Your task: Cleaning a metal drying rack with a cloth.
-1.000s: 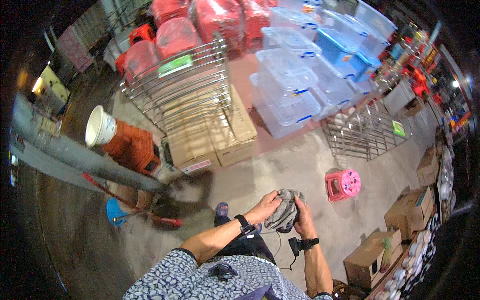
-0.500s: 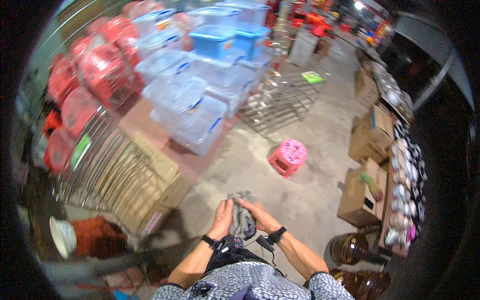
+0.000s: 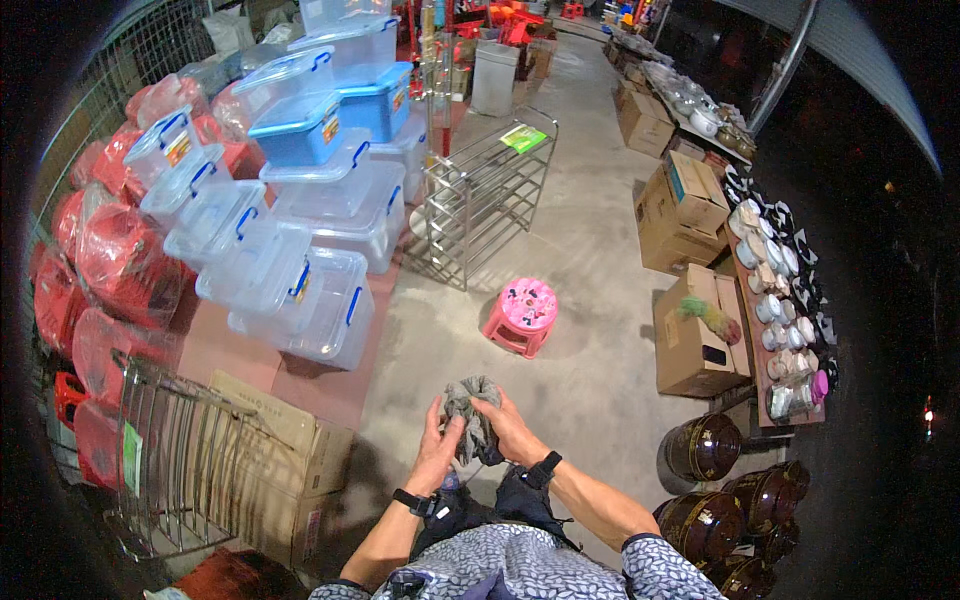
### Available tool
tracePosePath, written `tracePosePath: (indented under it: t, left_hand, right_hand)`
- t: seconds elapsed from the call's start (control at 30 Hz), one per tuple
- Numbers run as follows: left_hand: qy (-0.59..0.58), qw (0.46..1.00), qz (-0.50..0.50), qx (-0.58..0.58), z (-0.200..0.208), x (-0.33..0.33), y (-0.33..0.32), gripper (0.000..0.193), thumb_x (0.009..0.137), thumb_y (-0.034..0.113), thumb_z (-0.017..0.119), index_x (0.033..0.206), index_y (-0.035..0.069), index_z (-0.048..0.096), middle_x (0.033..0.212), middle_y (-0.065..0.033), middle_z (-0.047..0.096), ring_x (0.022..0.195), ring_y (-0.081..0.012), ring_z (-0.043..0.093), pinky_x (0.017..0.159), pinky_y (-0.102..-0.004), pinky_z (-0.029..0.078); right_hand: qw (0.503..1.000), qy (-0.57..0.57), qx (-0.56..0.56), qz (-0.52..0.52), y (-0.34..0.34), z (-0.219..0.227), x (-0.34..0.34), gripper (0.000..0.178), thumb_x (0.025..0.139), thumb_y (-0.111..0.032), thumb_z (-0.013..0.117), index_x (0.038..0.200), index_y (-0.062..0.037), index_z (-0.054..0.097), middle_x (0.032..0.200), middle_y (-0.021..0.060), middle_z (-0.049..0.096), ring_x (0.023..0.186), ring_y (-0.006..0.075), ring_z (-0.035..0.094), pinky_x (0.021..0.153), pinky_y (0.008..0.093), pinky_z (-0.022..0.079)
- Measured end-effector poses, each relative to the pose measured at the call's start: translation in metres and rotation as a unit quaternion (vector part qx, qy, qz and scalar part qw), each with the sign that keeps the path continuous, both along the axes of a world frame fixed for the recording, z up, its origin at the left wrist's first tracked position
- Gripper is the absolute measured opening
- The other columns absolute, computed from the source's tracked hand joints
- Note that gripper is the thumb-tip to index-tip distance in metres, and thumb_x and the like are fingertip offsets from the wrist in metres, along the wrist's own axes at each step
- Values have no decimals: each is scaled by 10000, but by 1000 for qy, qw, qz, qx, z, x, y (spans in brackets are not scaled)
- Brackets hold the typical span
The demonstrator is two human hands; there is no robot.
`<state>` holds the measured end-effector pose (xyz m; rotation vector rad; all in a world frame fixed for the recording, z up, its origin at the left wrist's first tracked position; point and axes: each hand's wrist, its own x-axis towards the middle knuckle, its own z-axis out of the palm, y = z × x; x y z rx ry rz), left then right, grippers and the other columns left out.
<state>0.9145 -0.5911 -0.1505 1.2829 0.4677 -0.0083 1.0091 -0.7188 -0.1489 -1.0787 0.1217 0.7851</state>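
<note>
Between my two hands is a crumpled grey cloth [image 3: 466, 400], bunched up in front of my body over the concrete floor. My left hand [image 3: 434, 452] presses against its left side, thumb across the fabric. From the right, my right hand [image 3: 508, 427] grips it with the thumb on top and the other fingers partly hidden behind the folds. A dark band with a small device sits on each wrist. Beyond the cloth, a pink plastic stool [image 3: 527, 308] stands on the floor, touched by neither hand.
Stacked clear and blue storage boxes [image 3: 325, 300] and red plastic-wrapped goods [image 3: 125, 265] line the left. A metal rack [image 3: 490, 200] stands ahead; another rack [image 3: 180, 470] leans by a carton. Rightward are cardboard boxes [image 3: 695, 350], a table of cups [image 3: 785, 310] and brown glazed jars [image 3: 703, 447].
The view has swung to the right, so the stool, rack and boxes appear further left. Both hands keep the cloth, and my left hand's thumb now lies over its near side.
</note>
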Motion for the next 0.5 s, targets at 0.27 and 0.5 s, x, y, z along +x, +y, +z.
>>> tracePosePath:
  t: [0.27,0.5]
  left_hand:
    - [51,992,-110,20,-29,120,-45,663,965,279,648,1465,14,302,1379,-141,473,1269,-245,473,1034,-354,422]
    - [-51,993,77,-68,-34,205,-77,312,918,193,673,1173,19,627,1069,-32,668,969,-156,618,819,-323,509]
  right_hand:
    - [969,-145,-79,182,-41,8,110,1037,901,-425,680,1569,9,16,1552,235,293,1420,314,327,1165,391,273]
    - [936,-184,-48,295,-74,19,206,1010,920,-387,679,1571,2,12,1573,222,266,1432,265,323,1168,353,271]
